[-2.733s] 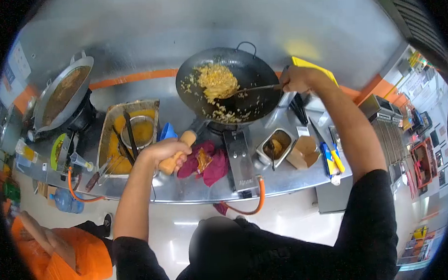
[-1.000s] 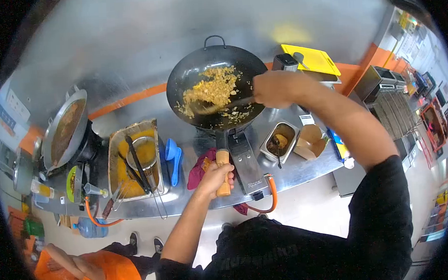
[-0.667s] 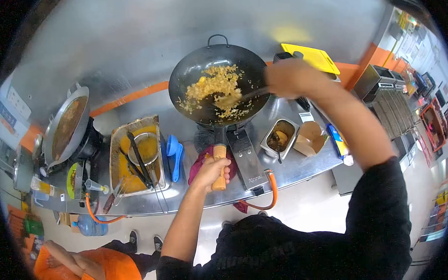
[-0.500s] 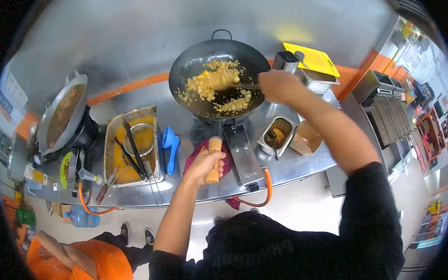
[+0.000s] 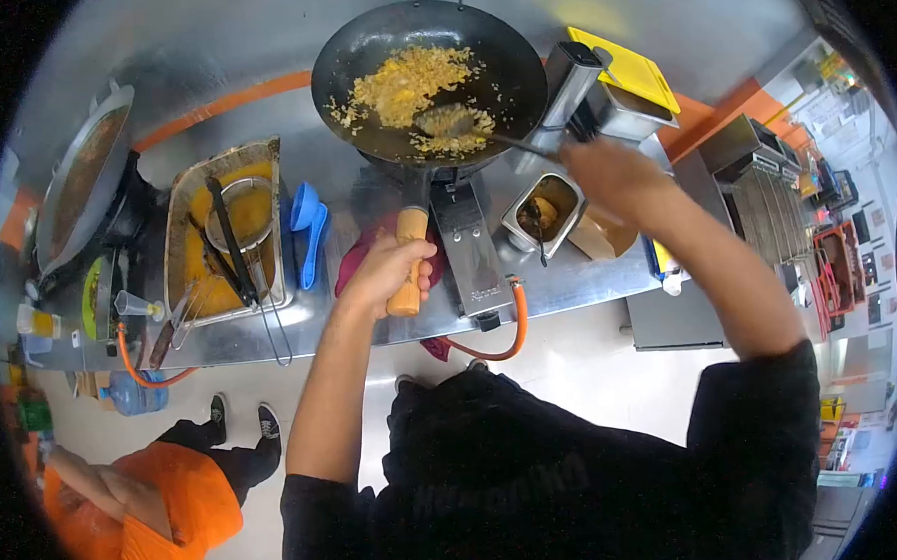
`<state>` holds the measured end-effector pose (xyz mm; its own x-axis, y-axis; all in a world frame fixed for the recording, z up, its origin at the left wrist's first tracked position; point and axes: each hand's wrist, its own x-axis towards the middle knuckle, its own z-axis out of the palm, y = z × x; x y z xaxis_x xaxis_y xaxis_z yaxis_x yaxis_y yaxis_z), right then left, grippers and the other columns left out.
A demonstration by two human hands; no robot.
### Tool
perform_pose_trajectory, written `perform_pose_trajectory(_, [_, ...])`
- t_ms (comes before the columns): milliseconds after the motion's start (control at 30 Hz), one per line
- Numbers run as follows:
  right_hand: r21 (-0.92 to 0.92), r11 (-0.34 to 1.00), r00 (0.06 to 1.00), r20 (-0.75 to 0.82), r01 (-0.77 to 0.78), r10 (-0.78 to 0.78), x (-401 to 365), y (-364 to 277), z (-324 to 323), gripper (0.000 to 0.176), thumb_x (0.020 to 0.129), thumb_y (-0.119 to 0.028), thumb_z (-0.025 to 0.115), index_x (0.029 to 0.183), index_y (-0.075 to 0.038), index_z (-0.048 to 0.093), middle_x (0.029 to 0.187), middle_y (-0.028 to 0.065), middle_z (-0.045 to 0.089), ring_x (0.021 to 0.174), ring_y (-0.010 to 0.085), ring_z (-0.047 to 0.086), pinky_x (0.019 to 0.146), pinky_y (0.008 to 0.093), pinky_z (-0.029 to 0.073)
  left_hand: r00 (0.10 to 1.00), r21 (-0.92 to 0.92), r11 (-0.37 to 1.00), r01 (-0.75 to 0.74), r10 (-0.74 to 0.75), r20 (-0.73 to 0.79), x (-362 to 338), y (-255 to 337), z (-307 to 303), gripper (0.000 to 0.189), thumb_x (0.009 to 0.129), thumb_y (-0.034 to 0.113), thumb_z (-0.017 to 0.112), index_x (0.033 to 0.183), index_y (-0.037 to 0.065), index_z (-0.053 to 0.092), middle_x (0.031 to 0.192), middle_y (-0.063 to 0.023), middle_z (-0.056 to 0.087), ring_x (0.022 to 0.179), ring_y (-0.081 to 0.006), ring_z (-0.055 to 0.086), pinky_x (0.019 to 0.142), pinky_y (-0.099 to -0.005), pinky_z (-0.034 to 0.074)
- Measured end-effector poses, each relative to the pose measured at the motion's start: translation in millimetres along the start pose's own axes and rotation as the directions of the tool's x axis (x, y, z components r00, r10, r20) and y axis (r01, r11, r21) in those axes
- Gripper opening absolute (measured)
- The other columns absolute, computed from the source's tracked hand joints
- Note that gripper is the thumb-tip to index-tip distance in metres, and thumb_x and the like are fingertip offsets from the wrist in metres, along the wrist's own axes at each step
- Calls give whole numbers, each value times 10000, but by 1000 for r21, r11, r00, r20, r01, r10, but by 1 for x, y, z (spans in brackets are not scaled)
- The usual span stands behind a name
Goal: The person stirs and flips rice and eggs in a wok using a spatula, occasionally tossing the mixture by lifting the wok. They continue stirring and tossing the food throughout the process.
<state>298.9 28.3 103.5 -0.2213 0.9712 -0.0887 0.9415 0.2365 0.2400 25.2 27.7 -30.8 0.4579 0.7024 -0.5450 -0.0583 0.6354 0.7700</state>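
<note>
My left hand [image 5: 396, 270] is wrapped round the wooden handle of a large dark wok [image 5: 358, 42] on a gas burner [image 5: 467, 244]. Fried rice [image 5: 412, 81] with yellow bits, probably egg, lies in the wok, mostly in one heap, with loose grains around it. In my right hand [image 5: 609, 178], closed and a little blurred, is the shaft of a metal ladle [image 5: 449, 121]. The ladle's bowl is down in the wok, among the rice at the near side. Under my left hand and partly hidden lies a dark red cloth [image 5: 353, 269].
Left of the wok are blue scoops [image 5: 311, 236], a pan of yellow liquid [image 5: 196, 171] holding a strainer and tongs, and another wok [image 5: 89, 176]. To the right stand a small metal container [image 5: 544, 214] and a yellow board [image 5: 634, 67]. A person in orange [image 5: 178, 502] is at lower left.
The ladle has come from the rice heap toward the near side of the wok, and my right hand has drawn back right. My left hand keeps its hold. The whole view has shifted.
</note>
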Motion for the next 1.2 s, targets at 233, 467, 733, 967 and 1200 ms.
perform_pose_trajectory(233, [100, 987, 962, 233, 126, -146, -2, 17, -39, 261, 864, -80, 527, 1096, -81, 647, 932, 188, 663, 869, 353, 653, 802, 441, 518, 1000, 4, 1000, 1, -1, 15, 1, -5, -2, 165, 845, 166, 617, 895, 52, 508, 679, -25, 540, 534, -126, 539, 464, -292, 489])
perform_pose_trajectory(467, [5, 989, 986, 79, 148, -148, 49, 36, -52, 241, 867, -140, 559, 1070, -119, 688, 879, 185, 680, 877, 348, 648, 779, 443, 498, 1000, 18, 1000, 18, -18, -5, -7, 1, -1, 210, 838, 165, 632, 945, 92, 466, 672, -16, 523, 530, -103, 516, 455, -278, 468])
perform_pose_trajectory(733, [75, 992, 993, 61, 99, -103, 42, 5, -38, 205, 871, -174, 556, 928, -33, 694, 930, 195, 657, 842, 371, 633, 786, 430, 494, 1000, 10, 1000, 11, -11, -5, -10, 4, -5, 181, 837, 166, 630, 881, 65, 486, 674, -26, 535, 523, -113, 528, 453, -283, 478])
perform_pose_trajectory(967, [214, 934, 894, 293, 285, -340, 41, 33, -93, 259, 862, -211, 560, 1002, -42, 697, 767, 183, 656, 686, 317, 616, 682, 396, 489, 1000, 27, 1000, 12, -13, 11, -8, 1, -10, 181, 833, 165, 638, 879, 65, 494, 668, -26, 529, 514, -107, 520, 447, -276, 471])
perform_pose_trajectory(1200, [197, 977, 984, 171, -78, 45, 9, -26, -58, 235, 884, -212, 539, 1005, -82, 693, 921, 192, 670, 916, 359, 637, 798, 454, 494, 999, 19, 1000, 12, -13, 30, -9, 4, -8, 185, 834, 163, 628, 896, 61, 487, 659, -30, 526, 508, -127, 522, 442, -287, 464])
